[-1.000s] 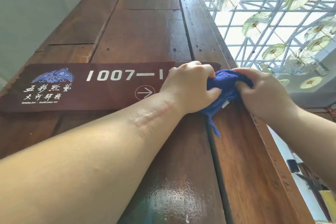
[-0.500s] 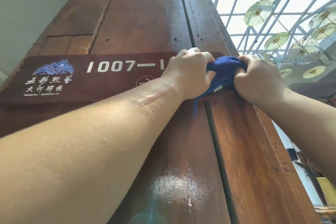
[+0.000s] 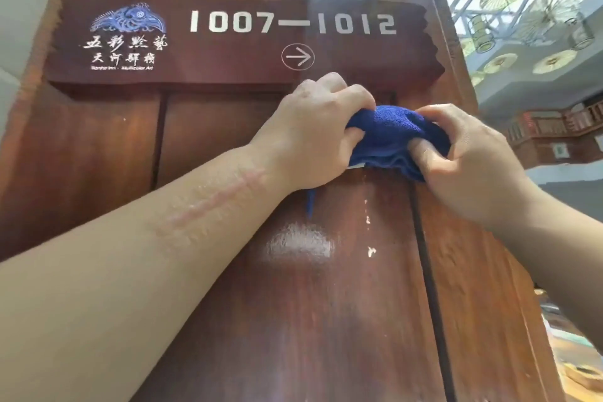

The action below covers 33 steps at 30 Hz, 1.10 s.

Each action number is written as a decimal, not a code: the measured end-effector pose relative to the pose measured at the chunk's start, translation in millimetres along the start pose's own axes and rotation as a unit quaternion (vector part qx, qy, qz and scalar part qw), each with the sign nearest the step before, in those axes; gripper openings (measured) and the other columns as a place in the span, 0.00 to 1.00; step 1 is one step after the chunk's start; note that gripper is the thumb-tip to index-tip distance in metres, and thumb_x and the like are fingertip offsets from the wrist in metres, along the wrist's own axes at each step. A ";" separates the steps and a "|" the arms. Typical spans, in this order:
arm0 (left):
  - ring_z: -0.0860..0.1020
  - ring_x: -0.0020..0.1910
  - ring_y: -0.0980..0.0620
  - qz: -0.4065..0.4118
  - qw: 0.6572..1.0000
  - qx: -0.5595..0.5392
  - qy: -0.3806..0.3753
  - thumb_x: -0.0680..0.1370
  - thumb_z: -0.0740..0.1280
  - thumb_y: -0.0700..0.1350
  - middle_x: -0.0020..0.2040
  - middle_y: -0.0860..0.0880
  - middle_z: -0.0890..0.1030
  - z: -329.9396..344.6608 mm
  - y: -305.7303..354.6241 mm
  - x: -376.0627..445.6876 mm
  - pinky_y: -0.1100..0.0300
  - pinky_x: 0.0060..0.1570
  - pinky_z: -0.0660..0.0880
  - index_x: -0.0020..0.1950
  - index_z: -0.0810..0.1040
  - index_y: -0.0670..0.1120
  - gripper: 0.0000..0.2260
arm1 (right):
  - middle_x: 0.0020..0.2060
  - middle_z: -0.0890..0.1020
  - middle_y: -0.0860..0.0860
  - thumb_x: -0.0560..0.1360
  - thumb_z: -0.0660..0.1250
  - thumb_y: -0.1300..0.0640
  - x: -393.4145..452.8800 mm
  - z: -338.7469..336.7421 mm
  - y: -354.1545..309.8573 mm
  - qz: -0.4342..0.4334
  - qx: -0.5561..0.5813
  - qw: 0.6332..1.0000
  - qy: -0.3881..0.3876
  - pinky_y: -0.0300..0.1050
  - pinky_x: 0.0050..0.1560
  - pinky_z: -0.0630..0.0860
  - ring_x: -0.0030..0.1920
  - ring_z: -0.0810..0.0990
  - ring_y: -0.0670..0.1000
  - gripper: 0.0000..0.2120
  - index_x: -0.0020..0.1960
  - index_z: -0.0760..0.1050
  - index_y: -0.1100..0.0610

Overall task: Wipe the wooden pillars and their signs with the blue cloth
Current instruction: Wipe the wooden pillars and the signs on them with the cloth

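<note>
Where the dark sign reading 1007—1012 crosses the wooden pillar, I note the left hand just beneath it, fingers curled into the blue cloth. The cloth sits bunched against the pillar between both hands. The right hand pinches its other end.

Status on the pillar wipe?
Done: nothing provably; a glossy patch below the cloth may be damp. In hand: left hand and right hand bunch the blue cloth against the pillar, just under the sign. Left: lower pillar.
</note>
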<state>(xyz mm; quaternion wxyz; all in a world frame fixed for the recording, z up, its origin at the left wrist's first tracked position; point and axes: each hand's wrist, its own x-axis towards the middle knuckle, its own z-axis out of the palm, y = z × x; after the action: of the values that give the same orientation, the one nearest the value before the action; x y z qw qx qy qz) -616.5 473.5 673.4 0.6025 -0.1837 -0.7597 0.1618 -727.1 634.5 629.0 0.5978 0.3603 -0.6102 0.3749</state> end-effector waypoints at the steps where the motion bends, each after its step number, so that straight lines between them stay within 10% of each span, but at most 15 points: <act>1: 0.73 0.49 0.46 -0.010 1.000 -0.011 -0.003 0.74 0.63 0.42 0.51 0.49 0.74 -7.1 -2.4 -22.7 0.49 0.53 0.71 0.57 0.76 0.49 0.13 | 0.51 0.80 0.48 0.73 0.65 0.56 -13.1 7.0 -12.6 -0.006 0.013 1.000 -0.008 0.28 0.46 0.61 0.48 0.71 0.43 0.15 0.59 0.75 0.52; 9: 0.73 0.50 0.57 -0.076 0.995 -0.048 -0.044 0.73 0.66 0.40 0.50 0.50 0.77 -64.1 -12.2 -175.9 0.69 0.54 0.66 0.58 0.77 0.46 0.14 | 0.48 0.81 0.40 0.68 0.67 0.52 -110.8 28.6 -98.1 -0.007 0.134 0.985 -0.111 0.23 0.48 0.65 0.50 0.76 0.38 0.15 0.55 0.76 0.45; 19: 0.74 0.52 0.57 -0.226 0.951 -0.132 -0.165 0.73 0.68 0.39 0.51 0.52 0.78 -90.6 30.8 -366.2 0.66 0.56 0.66 0.58 0.77 0.45 0.14 | 0.49 0.81 0.40 0.67 0.69 0.54 -274.0 55.3 -167.0 0.080 0.266 0.910 -0.309 0.30 0.51 0.69 0.51 0.77 0.39 0.15 0.53 0.79 0.47; 33: 0.73 0.53 0.59 -0.508 0.757 -0.208 -0.355 0.73 0.67 0.39 0.53 0.49 0.77 -139.0 114.9 -617.8 0.71 0.57 0.64 0.57 0.79 0.46 0.13 | 0.45 0.80 0.41 0.69 0.70 0.56 -508.7 83.9 -261.1 0.140 0.303 0.726 -0.602 0.26 0.48 0.65 0.47 0.76 0.39 0.10 0.50 0.80 0.47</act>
<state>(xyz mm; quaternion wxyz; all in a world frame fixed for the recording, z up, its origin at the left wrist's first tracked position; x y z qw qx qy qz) -343.7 285.1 121.8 0.2304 0.1790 -0.9155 -0.2771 -520.8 435.8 127.1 -0.0951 0.5827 -0.7396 0.3233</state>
